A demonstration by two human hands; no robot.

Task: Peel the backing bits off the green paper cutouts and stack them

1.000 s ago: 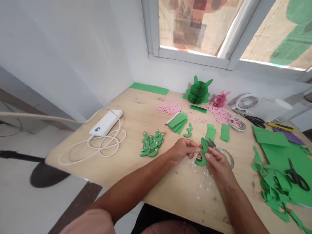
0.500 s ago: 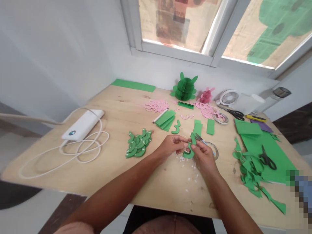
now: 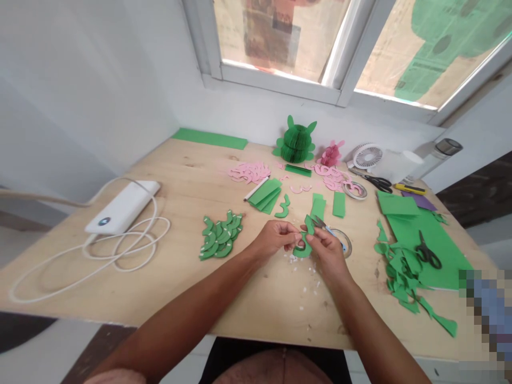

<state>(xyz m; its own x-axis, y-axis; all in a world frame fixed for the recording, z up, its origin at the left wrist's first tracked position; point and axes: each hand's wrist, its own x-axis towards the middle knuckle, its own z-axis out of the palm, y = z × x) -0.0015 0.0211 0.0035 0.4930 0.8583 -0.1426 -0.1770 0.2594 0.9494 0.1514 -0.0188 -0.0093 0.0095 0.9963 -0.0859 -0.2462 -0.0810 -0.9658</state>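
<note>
Between my two hands is a curved green paper cutout (image 3: 303, 249), held just above the table. My right hand (image 3: 326, 246) pinches its right side with thumb and fingers. My left hand (image 3: 279, 237) has its fingertips closed at the cutout's left edge; whether they grip the paper or a tiny scrap on it, I cannot make out. Small white scraps (image 3: 306, 290) lie scattered below. Left of my hands sits a pile of similar green cutouts (image 3: 221, 234) with white strips on them. Another wavy green cutout (image 3: 284, 207) lies just beyond.
A tape roll (image 3: 343, 242) lies beside my right hand. Black scissors (image 3: 428, 253) rest on green paper (image 3: 448, 261) at the right, near green offcuts (image 3: 400, 266). A white power bank (image 3: 124, 208) with a coiled cable is at left. Honeycomb paper figures (image 3: 296, 144) stand by the wall.
The whole view has shifted slightly, so things appear further left. My hands stay on the same green cutout, with only small finger movement.
</note>
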